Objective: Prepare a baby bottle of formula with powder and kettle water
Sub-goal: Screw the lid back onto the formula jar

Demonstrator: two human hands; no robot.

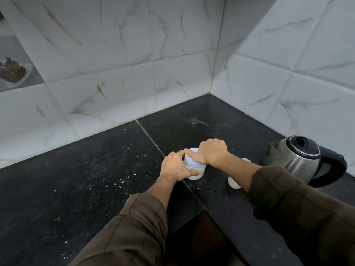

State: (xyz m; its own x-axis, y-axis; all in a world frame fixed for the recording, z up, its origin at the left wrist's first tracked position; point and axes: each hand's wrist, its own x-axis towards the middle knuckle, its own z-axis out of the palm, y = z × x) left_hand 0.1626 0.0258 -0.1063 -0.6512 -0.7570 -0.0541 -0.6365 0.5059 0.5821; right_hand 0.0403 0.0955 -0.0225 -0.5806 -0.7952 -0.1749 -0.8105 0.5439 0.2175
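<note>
A small clear jar of white powder (196, 172) with a pale lid (193, 157) stands on the black counter (96, 179) near the corner. My left hand (173, 166) wraps around the jar's body from the left. My right hand (210, 152) grips the lid from above and the right. A white baby bottle (233, 182) lies on the counter to the right of the jar, mostly hidden under my right forearm. A steel kettle (299, 158) with a black lid and handle stands at the far right.
Tiled walls meet in a corner (211, 91) behind the jar. White specks and a smear of powder (197, 121) lie on the counter. The counter's inner edge drops off (205, 210) between my forearms.
</note>
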